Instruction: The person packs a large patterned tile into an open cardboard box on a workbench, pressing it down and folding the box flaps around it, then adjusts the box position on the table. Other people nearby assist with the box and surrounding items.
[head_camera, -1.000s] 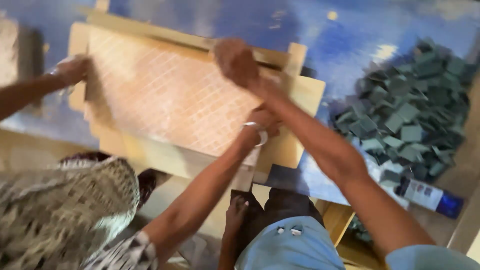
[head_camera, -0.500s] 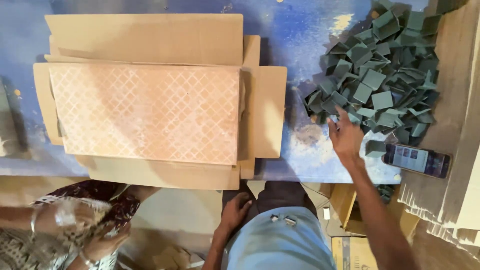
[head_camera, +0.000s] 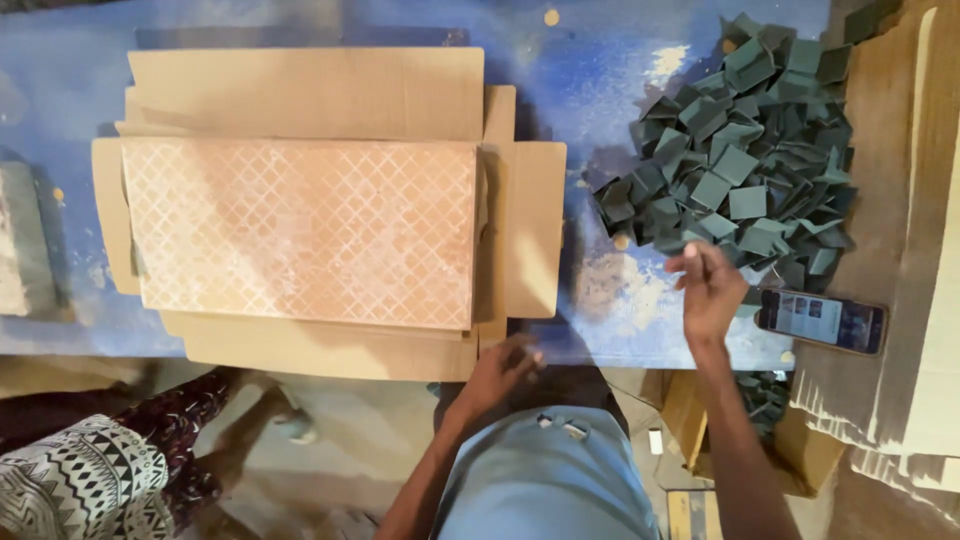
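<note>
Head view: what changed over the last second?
Both hands let go of the patterned tile lying in the open cardboard box. The right hand moved to the edge of the green foam square pile; the left hand dropped to the table edge. Tile, box and phone stay put.

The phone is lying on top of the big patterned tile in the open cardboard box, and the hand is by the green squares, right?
Not quite. The phone lies on the table's right side, below the green squares, not on the patterned tile. The head view shows it. The right hand is by the squares.
</note>
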